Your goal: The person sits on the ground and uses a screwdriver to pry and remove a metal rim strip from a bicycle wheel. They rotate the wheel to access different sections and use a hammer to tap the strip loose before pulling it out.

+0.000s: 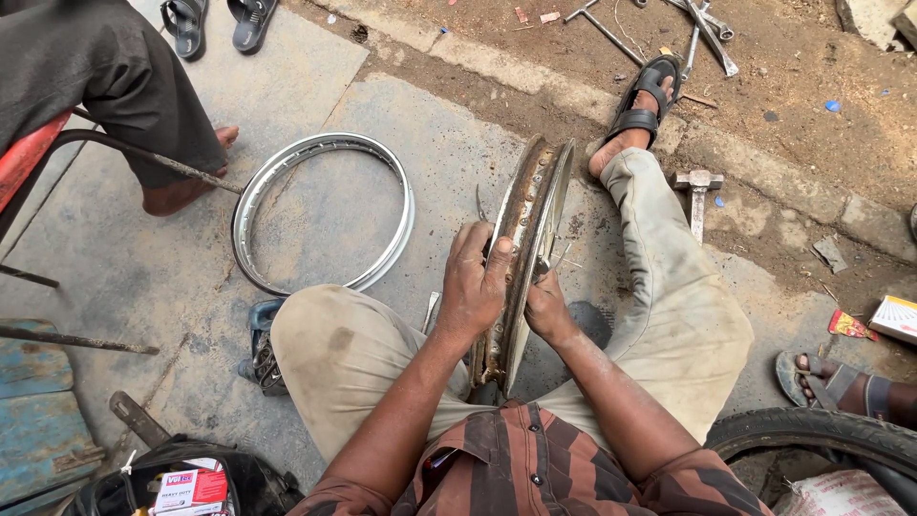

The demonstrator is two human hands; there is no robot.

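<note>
Seated on a concrete floor (pixel 382 124), legs spread, with a rusty wheel rim (pixel 523 248) standing upright on edge between the knees. Left hand (pixel 475 287) laid over the rim's near side, fingers (pixel 471 250) curled and closed on its edge. Right hand (pixel 546 308) just behind the rim on the other side, touching its inner face among thin loose spokes (pixel 559 256); cannot tell whether its fingers are closed on anything, since the rim hides most of them. Forearms in from below, over a striped brown shirt (pixel 516 468) and dusty beige trousers (pixel 669 287). Right foot in a black sandal (pixel 645 100), stretched out to the edge of the dirt.

Flat on the floor to the left, well apart from the rusty rim, a shiny chrome wheel rim (pixel 320 212). Beside it, another person's bare foot (pixel 181 191) under dark cloth, and a thin metal rod (pixel 162 162) reaching to the chrome rim's edge. A hammer (pixel 697 191) lying just right of the outstretched leg. Wrenches (pixel 702 33) scattered on the dirt at top. Two black slippers (pixel 220 21) at the top left. A black tyre (pixel 812 435) at bottom right, with a sandalled foot (pixel 841 382) of someone else just above it. A small cardboard box (pixel 898 318) at the right edge.
</note>
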